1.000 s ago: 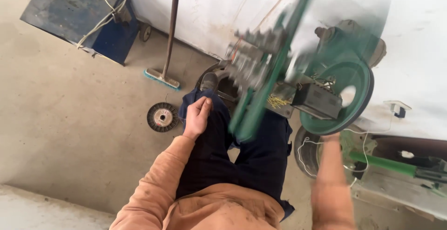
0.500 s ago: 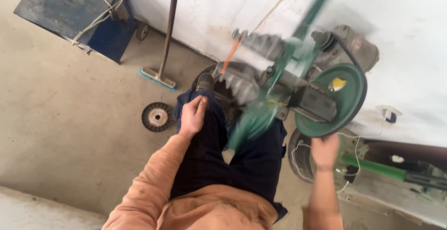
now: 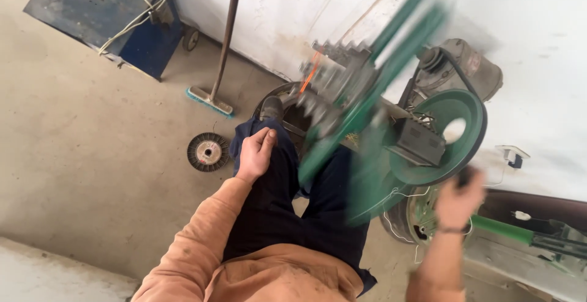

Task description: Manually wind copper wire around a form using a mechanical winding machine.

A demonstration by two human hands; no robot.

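The green-painted metal machine with a large grooved pulley wheel (image 3: 455, 134) stands against the white wall (image 3: 538, 45), just in front of the person's knees; its long green frame bar (image 3: 373, 88) is smeared by motion blur. The right hand (image 3: 457, 201) is raised just beside the wheel's lower rim, blurred, seemingly closed around something small and dark, though I cannot tell for sure. The left hand (image 3: 257, 153) rests loosely curled, holding nothing, on the dark blue trouser knee (image 3: 275, 173). On the concrete floor (image 3: 92, 155) lie a round wire brush disc (image 3: 208, 151) and a broom with blue bristles (image 3: 211, 99).
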